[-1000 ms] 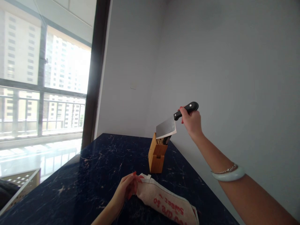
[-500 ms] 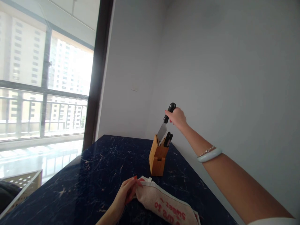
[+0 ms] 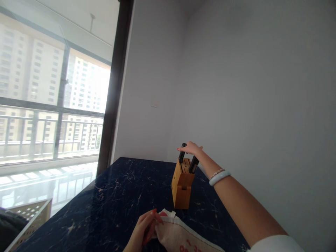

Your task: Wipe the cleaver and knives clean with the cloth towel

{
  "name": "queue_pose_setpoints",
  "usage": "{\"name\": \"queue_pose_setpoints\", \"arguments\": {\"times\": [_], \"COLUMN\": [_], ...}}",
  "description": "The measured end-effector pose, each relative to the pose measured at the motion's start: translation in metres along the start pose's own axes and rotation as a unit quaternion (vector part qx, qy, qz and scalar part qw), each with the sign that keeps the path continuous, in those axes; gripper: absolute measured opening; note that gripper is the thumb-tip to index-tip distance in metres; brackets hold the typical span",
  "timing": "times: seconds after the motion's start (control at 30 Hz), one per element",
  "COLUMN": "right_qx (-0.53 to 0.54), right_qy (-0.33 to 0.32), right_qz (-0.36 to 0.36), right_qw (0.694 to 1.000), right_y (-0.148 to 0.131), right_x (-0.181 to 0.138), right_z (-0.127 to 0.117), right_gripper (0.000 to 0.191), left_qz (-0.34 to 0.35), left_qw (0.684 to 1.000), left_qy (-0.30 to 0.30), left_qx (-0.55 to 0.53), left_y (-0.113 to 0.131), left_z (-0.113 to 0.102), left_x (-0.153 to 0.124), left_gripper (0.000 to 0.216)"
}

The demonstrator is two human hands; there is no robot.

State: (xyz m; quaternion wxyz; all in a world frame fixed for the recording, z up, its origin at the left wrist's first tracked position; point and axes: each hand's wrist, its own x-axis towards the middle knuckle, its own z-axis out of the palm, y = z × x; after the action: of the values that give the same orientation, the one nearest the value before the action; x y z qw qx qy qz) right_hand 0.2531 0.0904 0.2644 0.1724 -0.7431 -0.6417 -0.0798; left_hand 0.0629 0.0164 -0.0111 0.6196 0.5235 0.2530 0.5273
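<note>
My right hand lies flat, fingers stretched out, on top of the black cleaver handle, which stands upright in the wooden knife block. The blade is sunk in the block and hidden. A second black knife handle sticks out of the block just under my wrist. Near the bottom edge, my left hand pinches the end of a beige cloth with red lettering that lies on the dark marble countertop.
The block stands at the counter's far right, close to the grey wall. A large window fills the left side. A pale perforated box sits low at the left, beyond the counter edge.
My right hand lowered the cleaver from the air into the knife block until only the handle shows, and its fingers opened flat on top. My left hand stayed on the cloth.
</note>
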Motion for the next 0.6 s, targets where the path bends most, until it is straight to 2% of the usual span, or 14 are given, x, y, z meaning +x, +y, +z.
{"name": "queue_pose_setpoints", "arguments": {"times": [0.13,0.23,0.4,0.5,0.6], "right_qx": [-0.046,-0.084,-0.123,-0.121,-0.104], "right_qy": [0.014,0.013,-0.006,0.003,0.025], "right_qz": [-0.05,-0.078,-0.117,-0.133,-0.145], "right_qw": [0.998,0.993,0.985,0.984,0.984], "right_y": [0.011,0.023,0.037,0.039,0.039], "right_x": [-0.01,-0.024,-0.043,-0.046,-0.042], "right_z": [-0.022,-0.033,-0.022,-0.011,-0.011], "right_gripper": [0.051,0.05,0.03,0.014,0.008], "left_qz": [0.028,0.03,0.007,-0.001,0.005], "left_qw": [0.997,0.996,0.998,0.997,0.997], "left_qy": [0.072,0.078,0.067,0.072,0.075], "left_qx": [0.002,-0.003,0.0,0.014,0.024], "left_y": [0.004,0.002,-0.004,0.0,0.005], "left_z": [0.002,0.002,0.002,0.006,0.01], "left_x": [-0.004,-0.004,-0.005,-0.009,-0.012], "left_gripper": [0.038,0.036,0.036,0.036,0.037]}}
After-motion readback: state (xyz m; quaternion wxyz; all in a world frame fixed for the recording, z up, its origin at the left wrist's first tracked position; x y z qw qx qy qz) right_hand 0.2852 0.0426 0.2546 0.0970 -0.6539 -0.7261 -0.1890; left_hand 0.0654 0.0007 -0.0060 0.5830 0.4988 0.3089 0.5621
